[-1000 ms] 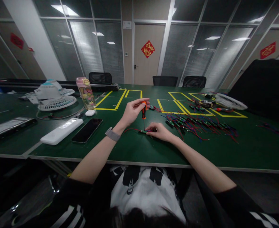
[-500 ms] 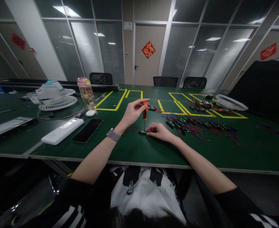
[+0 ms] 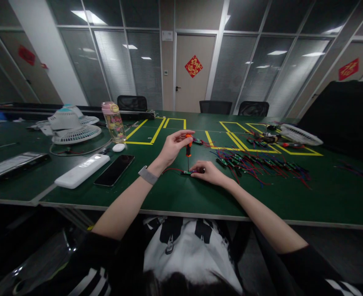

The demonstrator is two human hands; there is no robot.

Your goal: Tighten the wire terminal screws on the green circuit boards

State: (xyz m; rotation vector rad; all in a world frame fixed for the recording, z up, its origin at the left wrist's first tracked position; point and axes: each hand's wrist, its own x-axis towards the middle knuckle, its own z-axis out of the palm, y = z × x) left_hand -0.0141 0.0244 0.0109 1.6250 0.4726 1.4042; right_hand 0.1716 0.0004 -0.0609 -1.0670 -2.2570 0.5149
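A broad green surface spreads under and around both hands, with yellow tape stuck down in angular outlines beyond them. To the right of the right hand, and a little farther off, lies a heap of wired circuit boards, their red and blue leads tangled together. A white fan rests well to the left of the left hand; between the two, slightly beyond that hand, stands an upright bottle with a pink lid. A long white device lies to the left of the left hand and nearer the person, with a dark-screened phone flat just beside it, on the side toward the hand. The left hand is closed around the orange-and-black handle of a screwdriver, its forefinger stretched out above the top. The right hand is narrowed to a pinch at the right end of a small green board — the fingertips hide just how they grip it. A grey-banded watch circles the left wrist, and a white oval object lies to its left, near the bottle. The small green board sits on the surface below the left hand, directly under the upright screwdriver shaft — a thin red wire curves leftward from it.
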